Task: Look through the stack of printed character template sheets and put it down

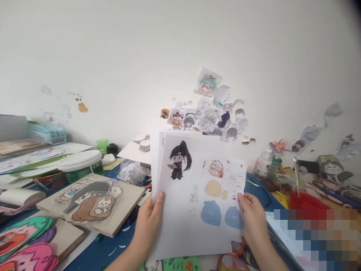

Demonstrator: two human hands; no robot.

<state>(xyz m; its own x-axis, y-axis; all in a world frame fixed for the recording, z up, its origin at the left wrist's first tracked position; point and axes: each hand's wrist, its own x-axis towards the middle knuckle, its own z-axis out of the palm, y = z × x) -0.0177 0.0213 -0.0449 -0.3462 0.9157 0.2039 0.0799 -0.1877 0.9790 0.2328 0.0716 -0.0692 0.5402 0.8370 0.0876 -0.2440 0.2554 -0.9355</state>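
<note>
Both my hands hold up a small stack of white printed sheets (194,195) in front of me. The front sheet shows a dark-haired cartoon figure at upper left, plus tan and blue shapes and a small orange-haired head. My left hand (148,226) grips the sheets' lower left edge, thumb on the front. At the lower right edge, my right hand (254,222) pinches the paper the same way. Other sheets fan out behind at the upper left.
A wooden board (96,222) with cut-out characters lies at left, near a green tub with a white lid (81,163). Stickers (208,116) cover the wall behind. A red bowl (306,201) and bottles (265,163) stand at right. Colourful cut-outs (25,241) fill the lower left.
</note>
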